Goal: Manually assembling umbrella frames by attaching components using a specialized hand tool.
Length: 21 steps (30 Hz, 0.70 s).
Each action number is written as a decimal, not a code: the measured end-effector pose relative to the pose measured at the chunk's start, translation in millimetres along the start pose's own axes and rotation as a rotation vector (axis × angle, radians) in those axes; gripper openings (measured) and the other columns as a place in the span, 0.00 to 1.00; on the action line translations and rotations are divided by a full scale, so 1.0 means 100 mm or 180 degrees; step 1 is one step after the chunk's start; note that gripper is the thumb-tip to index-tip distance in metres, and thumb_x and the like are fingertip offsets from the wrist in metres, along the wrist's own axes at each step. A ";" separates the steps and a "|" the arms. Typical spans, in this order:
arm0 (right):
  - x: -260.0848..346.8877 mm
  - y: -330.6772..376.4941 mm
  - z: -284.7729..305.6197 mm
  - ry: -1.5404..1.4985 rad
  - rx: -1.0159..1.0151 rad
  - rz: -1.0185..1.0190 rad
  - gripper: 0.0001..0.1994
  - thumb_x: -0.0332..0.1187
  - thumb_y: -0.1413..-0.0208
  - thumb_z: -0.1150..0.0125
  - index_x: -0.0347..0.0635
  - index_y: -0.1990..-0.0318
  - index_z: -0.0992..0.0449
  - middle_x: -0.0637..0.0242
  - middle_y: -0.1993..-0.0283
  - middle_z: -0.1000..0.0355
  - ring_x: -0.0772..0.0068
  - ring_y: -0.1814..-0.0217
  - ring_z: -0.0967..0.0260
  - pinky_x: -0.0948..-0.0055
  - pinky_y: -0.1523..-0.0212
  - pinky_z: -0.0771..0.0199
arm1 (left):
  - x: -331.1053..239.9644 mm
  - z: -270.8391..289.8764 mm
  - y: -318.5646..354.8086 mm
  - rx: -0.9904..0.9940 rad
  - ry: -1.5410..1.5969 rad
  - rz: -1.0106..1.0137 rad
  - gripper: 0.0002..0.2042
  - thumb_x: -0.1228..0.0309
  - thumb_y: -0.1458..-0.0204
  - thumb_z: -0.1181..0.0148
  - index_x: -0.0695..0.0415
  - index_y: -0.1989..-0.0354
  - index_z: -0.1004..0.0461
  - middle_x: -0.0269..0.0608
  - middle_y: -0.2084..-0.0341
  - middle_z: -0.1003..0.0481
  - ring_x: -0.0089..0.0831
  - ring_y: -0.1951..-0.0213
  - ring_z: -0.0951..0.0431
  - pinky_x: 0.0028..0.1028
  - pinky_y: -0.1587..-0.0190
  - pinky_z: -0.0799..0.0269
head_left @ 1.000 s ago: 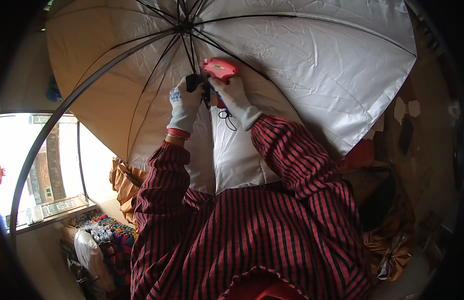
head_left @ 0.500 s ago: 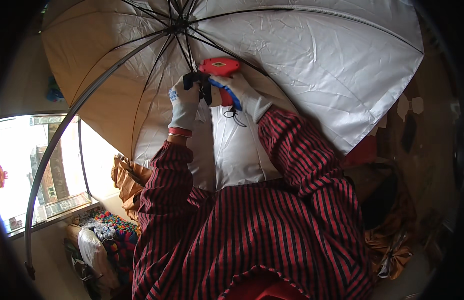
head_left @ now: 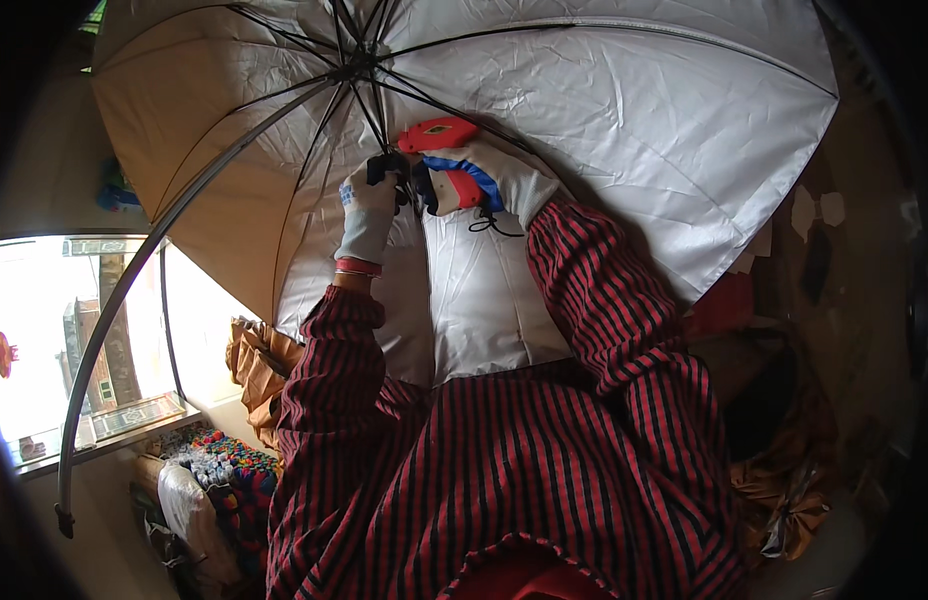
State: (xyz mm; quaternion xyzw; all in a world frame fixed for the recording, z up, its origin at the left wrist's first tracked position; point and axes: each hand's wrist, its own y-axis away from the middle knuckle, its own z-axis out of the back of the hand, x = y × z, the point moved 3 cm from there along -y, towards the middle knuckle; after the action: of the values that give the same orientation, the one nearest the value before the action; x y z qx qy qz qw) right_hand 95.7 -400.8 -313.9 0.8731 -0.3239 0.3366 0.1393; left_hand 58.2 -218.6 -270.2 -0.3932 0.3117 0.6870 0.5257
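Note:
An open umbrella, silver on its inner side, spreads in front of me with black ribs meeting at its hub. My left hand, in a white glove with dark fingertips, is closed around a black umbrella rib below the hub. A red pistol-shaped hand tool with a black cord loop is gripped in my gloved right hand. The tool's front end is close beside my left fingertips; whether it touches the rib is hidden.
The umbrella's dark shaft runs to the lower left, past a bright window. Below the window lie brown crumpled fabric, a colourful bundle and a plastic-wrapped roll. More brown fabric sits at the lower right.
My right hand and the red tool's handle have shifted slightly, with the right wrist moving a little to the right. My left hand stays closed at the rib. The umbrella has shifted slightly.

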 end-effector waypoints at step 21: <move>-0.18 0.06 -0.38 -0.1157 -0.0185 -0.0311 0.12 0.39 0.40 0.43 0.42 0.56 0.24 0.64 0.62 0.21 0.69 0.64 0.21 0.69 0.64 0.19 | 0.07 0.32 -0.27 -0.0267 -0.1502 -0.1102 0.09 0.71 0.49 0.42 0.60 0.61 0.22 0.42 0.76 0.22 0.28 0.74 0.23 0.31 0.68 0.28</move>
State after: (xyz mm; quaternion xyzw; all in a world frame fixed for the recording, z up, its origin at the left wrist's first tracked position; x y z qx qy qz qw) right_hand 63.0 -379.2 -297.7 0.9299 -0.3106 0.1568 0.1198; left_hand 77.1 -181.9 -260.5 -0.2913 0.0805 0.6718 0.6763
